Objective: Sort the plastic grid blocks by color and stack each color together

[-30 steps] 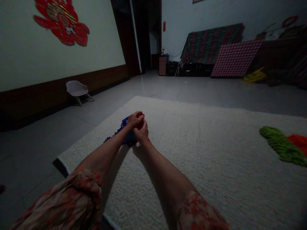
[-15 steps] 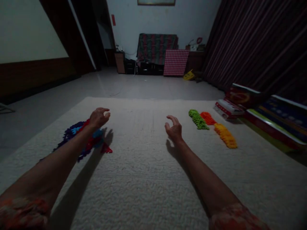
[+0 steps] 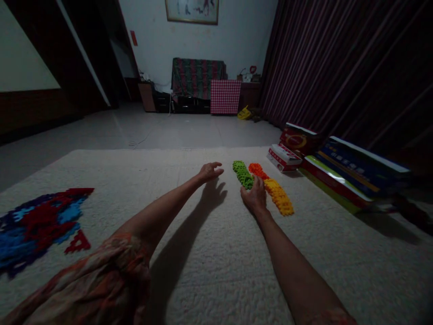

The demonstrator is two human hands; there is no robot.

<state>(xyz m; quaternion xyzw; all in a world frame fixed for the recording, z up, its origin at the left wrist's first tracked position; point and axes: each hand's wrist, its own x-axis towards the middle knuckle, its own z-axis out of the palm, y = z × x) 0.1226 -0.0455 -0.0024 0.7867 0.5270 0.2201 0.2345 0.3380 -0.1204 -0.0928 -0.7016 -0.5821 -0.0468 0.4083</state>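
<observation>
My left hand hovers over the white rug with its fingers spread, holding nothing, a little left of a green strip of small pieces. My right hand rests on the rug at the near end of that green strip, touching it beside an orange pile and a yellow strip. Its fingers are curled down and partly hidden, so a grip is unclear. A flat patch of red, blue and purple pieces lies far left, with one loose red triangle beside it.
Flat boxes and books are stacked along the striped curtain at the right. A covered sofa and a red checked board stand at the far wall. Bare grey floor lies beyond the rug.
The view has swung right. Both hands have left the red, blue and purple patch and moved across the rug to the green, orange and yellow pieces.
</observation>
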